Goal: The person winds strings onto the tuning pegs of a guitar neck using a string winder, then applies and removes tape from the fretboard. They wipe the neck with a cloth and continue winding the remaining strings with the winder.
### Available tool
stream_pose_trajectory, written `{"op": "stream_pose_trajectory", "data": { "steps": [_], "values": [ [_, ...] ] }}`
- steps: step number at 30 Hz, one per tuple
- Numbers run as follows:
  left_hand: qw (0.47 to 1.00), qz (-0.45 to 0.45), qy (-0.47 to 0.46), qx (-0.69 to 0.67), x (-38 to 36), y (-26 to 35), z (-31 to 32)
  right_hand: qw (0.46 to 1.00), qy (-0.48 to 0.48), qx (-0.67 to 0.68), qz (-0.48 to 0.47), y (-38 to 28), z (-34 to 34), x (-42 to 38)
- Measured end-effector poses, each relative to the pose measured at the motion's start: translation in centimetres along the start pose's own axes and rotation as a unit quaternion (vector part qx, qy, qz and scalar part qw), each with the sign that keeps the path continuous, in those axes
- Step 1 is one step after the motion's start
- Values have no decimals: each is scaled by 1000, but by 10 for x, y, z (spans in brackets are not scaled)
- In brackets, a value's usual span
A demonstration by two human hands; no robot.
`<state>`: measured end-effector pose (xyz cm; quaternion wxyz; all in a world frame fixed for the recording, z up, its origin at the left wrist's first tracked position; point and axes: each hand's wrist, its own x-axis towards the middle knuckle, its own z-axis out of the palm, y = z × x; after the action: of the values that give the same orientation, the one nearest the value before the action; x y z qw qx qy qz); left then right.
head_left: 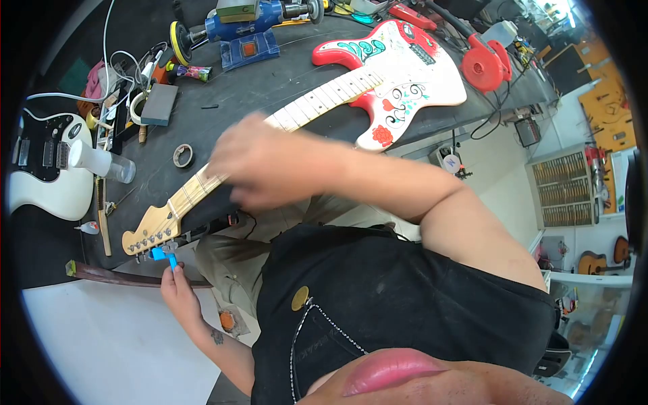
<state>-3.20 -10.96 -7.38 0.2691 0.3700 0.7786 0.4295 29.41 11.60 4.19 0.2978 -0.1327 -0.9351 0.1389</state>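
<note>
Grasping a blue winder (159,254), the left hand (181,295) is at the near left, its fingers closed on the handle and the tool's head at the tuning pegs (150,244). The electric guitar (403,81) lies slantwise on the dark worktop (223,128), its headstock (154,228) at the near left and its red-and-white painted body at the far right. Over the neck, the right hand (255,162) is motion-blurred; whether its fingers are clenched or hold anything, I cannot tell. A tape roll (183,156) sits just beyond the neck, left of that hand. Farther left are a grey block (160,104) and a white guitar (50,169).
</note>
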Motion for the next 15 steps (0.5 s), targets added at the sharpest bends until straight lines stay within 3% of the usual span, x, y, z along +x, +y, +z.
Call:
{"op": "stream_pose_trajectory", "data": {
  "steps": [1,2,3,5,7,9,12,15],
  "values": [
    [1000,-2,-1,9,-1,1,-1,999,15,-1,39,18,-26,-13],
    [1000,-5,-2,18,-2,2,-3,992,91,-57,70,41,-50,-30],
    [1000,-5,-3,17,-3,2,-5,978,136,-41,152,70,-74,-50],
    [999,-10,-8,38,-4,2,-9,928,261,-154,218,134,-130,-104],
    [999,-3,-18,42,-2,-2,-14,855,362,-122,351,199,-177,-171],
    [999,7,-27,44,0,2,-14,825,297,-190,441,234,-210,-232],
    [995,16,-39,87,1,20,-15,822,232,-146,500,240,-215,-259],
    [994,-16,-68,89,2,28,-15,824,175,-222,490,232,-211,-250]
  ]
}}
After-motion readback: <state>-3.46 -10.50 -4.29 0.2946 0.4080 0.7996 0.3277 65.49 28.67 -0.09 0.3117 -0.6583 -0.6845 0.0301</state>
